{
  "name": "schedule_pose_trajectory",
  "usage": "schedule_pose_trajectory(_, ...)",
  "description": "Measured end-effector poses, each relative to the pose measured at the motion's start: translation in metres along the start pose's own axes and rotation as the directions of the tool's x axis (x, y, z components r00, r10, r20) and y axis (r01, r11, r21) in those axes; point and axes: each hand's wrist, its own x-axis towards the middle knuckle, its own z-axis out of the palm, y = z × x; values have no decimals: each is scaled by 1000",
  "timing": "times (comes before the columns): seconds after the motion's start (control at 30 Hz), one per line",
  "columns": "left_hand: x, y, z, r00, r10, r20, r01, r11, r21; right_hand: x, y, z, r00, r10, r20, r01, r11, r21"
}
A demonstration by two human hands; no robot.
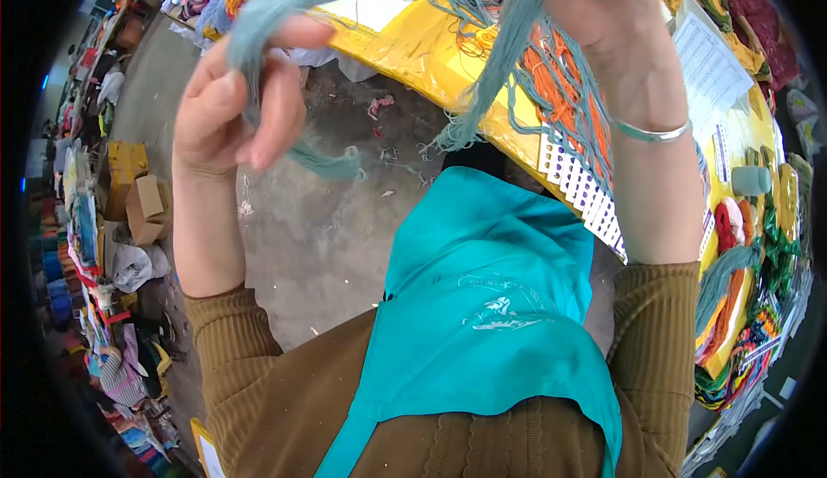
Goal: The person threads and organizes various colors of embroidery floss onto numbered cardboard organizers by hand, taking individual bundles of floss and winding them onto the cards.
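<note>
"Yarn where?"
"Blue-grey yarn [293,0] runs from the left hand [245,103] up toward the right hand [599,9], middle cropped; tail ends dangle under both."
"Room?"
"Open floor [319,245] below the left hand, edge of the yellow table [392,54] just past its fingertips. Right hand's over the table side, orange yarn [544,73] beneath it."
"Pose?"
"Both raised. Left: fingers curled, yarn pinched against thumb, blurry. Right: fingers partly cut off, grip can't tell; bangle [650,133] just below on wrist."
</note>
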Motion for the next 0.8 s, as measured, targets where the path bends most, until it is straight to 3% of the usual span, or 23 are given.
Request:
schedule_pose_trajectory(0.03, 2, -1, 4, 995, 97, -7, -97, 995, -33, 1, 8, 1, 998, 60, -3, -60, 998, 11)
schedule_pose_trajectory(0.1, 2, 2, -1, 986, 164, 29, -157, 973, -168, 0, 21, 5, 995, 95, -18, -97, 984, -147)
schedule_pose_trajectory(0.17, 10, 18, 7, 983, 160, 94, -120, 936, -331, 2, 44, 1, 987, 137, -89, -158, 938, -310)
schedule_pose_trajectory(0.23, 14, 21, 10, 979, 197, 48, -158, 888, -431, 3, 77, -12, 996, -33, 83, 82, 701, -708)
schedule_pose_trajectory(0.27, 15, 22, 11, 976, 215, 23, -178, 859, -479, -7, 72, -19, 995, 37, 94, 61, 510, -858)
schedule_pose_trajectory(0.3, 15, 22, 11, 985, 162, -67, -174, 849, -500, -8, 85, -16, 976, -150, 160, 209, 417, -885)
schedule_pose_trajectory(0.37, 12, 20, 12, 968, 39, -247, -172, 822, -542, -20, 89, -19, 994, -27, 106, 100, 619, -779)
schedule_pose_trajectory(0.47, 21, 13, 11, 953, -9, -304, -180, 787, -590, -36, 93, 13, 984, -15, 175, 94, 887, -452)
schedule_pose_trajectory(0.5, 24, 12, 12, 942, -29, -335, -190, 777, -600, -38, 93, 23, 979, 33, 203, 28, 956, -291)
schedule_pose_trajectory(0.53, 27, 9, 5, 982, 5, -188, -125, 762, -636, -40, 98, 33, 975, 19, 221, 27, 979, -202)
schedule_pose_trajectory(0.57, 29, 8, 8, 963, 4, -270, -167, 794, -584, -41, 104, 42, 971, 1, 238, 26, 993, -113)
schedule_pose_trajectory(0.6, 33, 6, 15, 937, 10, -350, -205, 825, -527, -44, 111, 47, 977, -38, 212, 71, 987, -147)
schedule_pose_trajectory(0.63, 35, 6, 19, 904, 20, -428, -239, 853, -464, -45, 112, 44, 977, 39, 210, 5, 979, -205)
schedule_pose_trajectory(0.67, 27, 2, -8, 964, 83, -252, -207, 830, -517, -47, 111, 40, 972, 116, 203, -60, 963, -262)
schedule_pose_trajectory(0.7, 29, -3, -1, 921, 40, -388, -209, 891, -404, -48, 111, 36, 962, 190, 193, -122, 940, -319)
schedule_pose_trajectory(0.77, 37, -16, 20, 765, 9, -643, -153, 974, -168, -58, 126, 28, 983, 139, 116, -90, 932, -352)
schedule_pose_trajectory(0.8, 34, -27, 16, 786, -28, -618, -97, 981, -168, -65, 138, 21, 988, 109, 105, -59, 917, -395)
